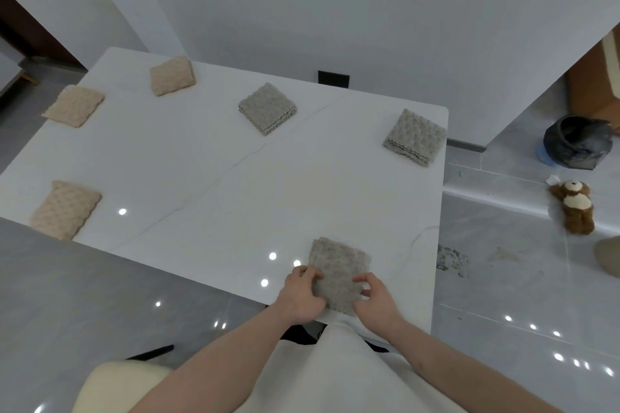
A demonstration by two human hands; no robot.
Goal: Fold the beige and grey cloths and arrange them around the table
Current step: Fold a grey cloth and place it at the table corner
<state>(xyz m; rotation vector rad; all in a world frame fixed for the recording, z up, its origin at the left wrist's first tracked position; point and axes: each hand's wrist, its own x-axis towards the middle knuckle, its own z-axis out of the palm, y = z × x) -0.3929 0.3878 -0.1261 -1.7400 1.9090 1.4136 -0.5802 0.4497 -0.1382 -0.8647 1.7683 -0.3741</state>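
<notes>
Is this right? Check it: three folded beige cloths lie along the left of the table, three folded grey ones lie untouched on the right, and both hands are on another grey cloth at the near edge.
Not quite. The head view shows only two untouched grey cloths: one mid-table at the far side and one at the far right corner. The rest holds: three beige cloths on the left of the table, and the left hand and right hand on the near grey cloth.

Six folded cloths lie on the worktop [201,151]. Three are beige: one at far upper left [73,105], one upper centre-left [172,75], one at mid left [65,209]. Three are grey: centre top [267,108], upper right [415,137], bottom centre [339,273]. One teddy bear [573,205] lies at the right.
</notes>
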